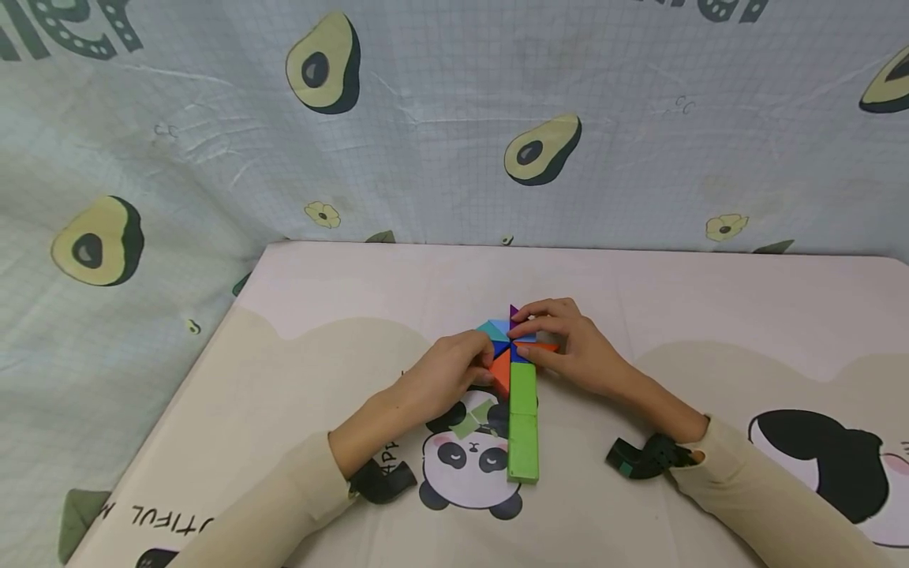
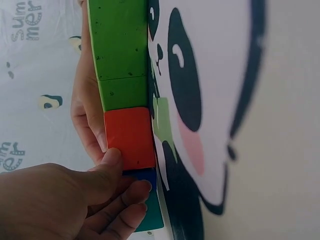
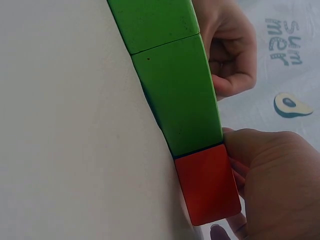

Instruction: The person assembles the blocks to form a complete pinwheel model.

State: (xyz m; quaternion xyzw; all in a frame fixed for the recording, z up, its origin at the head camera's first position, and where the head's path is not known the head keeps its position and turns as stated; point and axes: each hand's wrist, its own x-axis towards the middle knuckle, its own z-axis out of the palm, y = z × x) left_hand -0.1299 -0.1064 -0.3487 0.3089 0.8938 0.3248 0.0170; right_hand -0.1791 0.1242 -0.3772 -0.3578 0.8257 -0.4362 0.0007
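Observation:
Coloured triangular blocks form a pinwheel on the table, above a stem of green blocks [image 1: 523, 422]. My left hand [image 1: 449, 371] is at the pinwheel's left side. Its thumb touches the orange triangular block [image 2: 130, 137], while its bent fingers lie against the blue and teal blocks [image 2: 152, 215]. From the right, my right hand [image 1: 578, 347] reaches over the pinwheel. Its fingertips touch near the purple triangular block [image 1: 514, 313], and its thumb is by the blue block beneath the centre. An orange-red block [image 3: 207, 185] sits beside that hand. The fingers partly hide the pinwheel.
The blocks lie on a pale tabletop with a printed panda [image 1: 472, 469]. A curtain with avocado prints [image 1: 543, 150] hangs behind the table and at its left. A black wrist camera [image 1: 649, 457] is worn at the right cuff, another [image 1: 383, 481] at the left.

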